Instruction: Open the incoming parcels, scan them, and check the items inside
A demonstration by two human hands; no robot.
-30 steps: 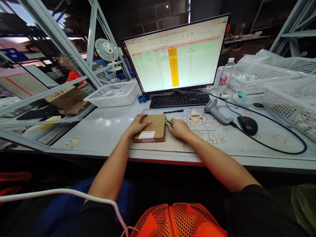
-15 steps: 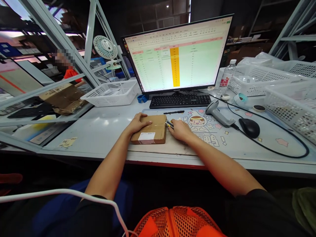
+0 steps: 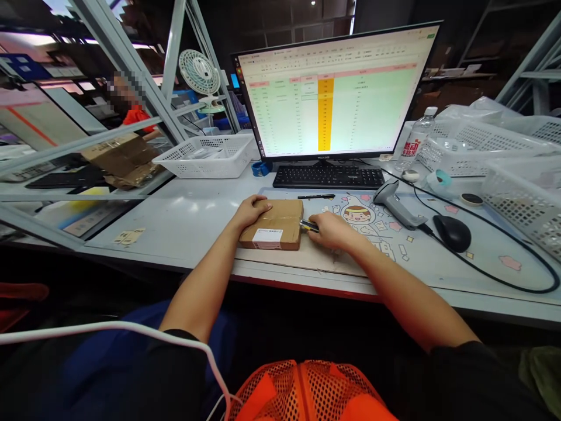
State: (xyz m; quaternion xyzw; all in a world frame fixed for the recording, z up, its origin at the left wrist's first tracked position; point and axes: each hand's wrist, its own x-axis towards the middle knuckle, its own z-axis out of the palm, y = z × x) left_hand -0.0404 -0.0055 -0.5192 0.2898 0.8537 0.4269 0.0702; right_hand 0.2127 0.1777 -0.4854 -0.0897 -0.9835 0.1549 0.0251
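"Cardboard box (image 3: 283, 213), taped across the top, lies flat near the front edge of a white desk (image 3: 158, 225), as seen by the head camera. A white label (image 3: 267, 235) shows on its near half."

"And the hands?"

"The left hand (image 3: 252, 211) holds the box at its far left corner, thumb on top. The right hand (image 3: 332, 229) is closed around a slim yellow-and-black cutter (image 3: 309, 225), its tip at the box's right side. Whether the blade is in the cardboard cannot be told."

"What is the surface like?"

"Glossy, catching the light on the left, where pale stickers (image 3: 129, 237) show. A printed mat (image 3: 432, 257) with a cartoon figure runs to the right, bearing a black pen (image 3: 316, 196), a grey scanner (image 3: 397, 202) and a black mouse (image 3: 452, 233). Behind stand a keyboard (image 3: 328, 176) and a lit monitor (image 3: 337, 105) showing a spreadsheet."

"And the room?"

"Dim at the back. A pale fan (image 3: 200, 73) stands by a grey metal frame (image 3: 131, 70); beyond it, at left, is a person in orange (image 3: 135, 117). White perforated baskets (image 3: 210, 168) flank the monitor, with a clear bottle (image 3: 416, 140) beside those on the right."
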